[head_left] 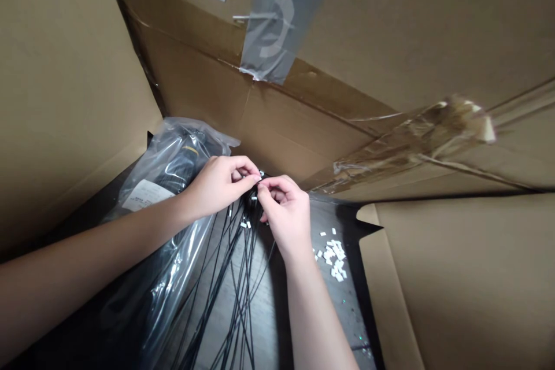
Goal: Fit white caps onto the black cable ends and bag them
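My left hand is closed in a pinch on a small white connector, mostly covered by the fingertips. Right against it, my right hand pinches what looks like the end of a thin black wire. Below both hands, a loose spread of black wires runs toward me across the grey surface. Some of these wires have small white pieces at their far ends. A scattered heap of the same kind of small white pieces lies to the right of my right wrist.
A clear plastic bag with black wires inside and a white label lies under my left forearm. Cardboard walls stand at left, behind and at right. Grey tape crosses the back one.
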